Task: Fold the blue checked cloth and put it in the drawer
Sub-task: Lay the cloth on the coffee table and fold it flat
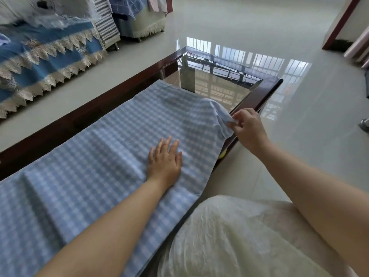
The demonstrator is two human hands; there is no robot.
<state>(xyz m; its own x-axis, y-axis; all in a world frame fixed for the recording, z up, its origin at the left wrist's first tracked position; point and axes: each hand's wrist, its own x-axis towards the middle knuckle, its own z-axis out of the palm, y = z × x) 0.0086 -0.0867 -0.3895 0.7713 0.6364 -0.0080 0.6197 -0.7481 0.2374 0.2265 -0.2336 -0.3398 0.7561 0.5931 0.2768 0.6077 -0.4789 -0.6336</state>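
Left hand (164, 160) flat, open on blue checked cloth (95, 176); right hand (248, 127) pinches its far-right corner. Glass-topped table (265, 90) underneath, sofa (44, 62) far left.

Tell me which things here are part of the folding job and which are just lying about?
Part of the job:
- blue checked cloth, spread on the glass-topped table
- left hand, flat on it
- right hand, pinching a corner

Just lying about:
- blue sofa cover with lace trim
- striped cloth
- piled fabrics

No drawer is visible.
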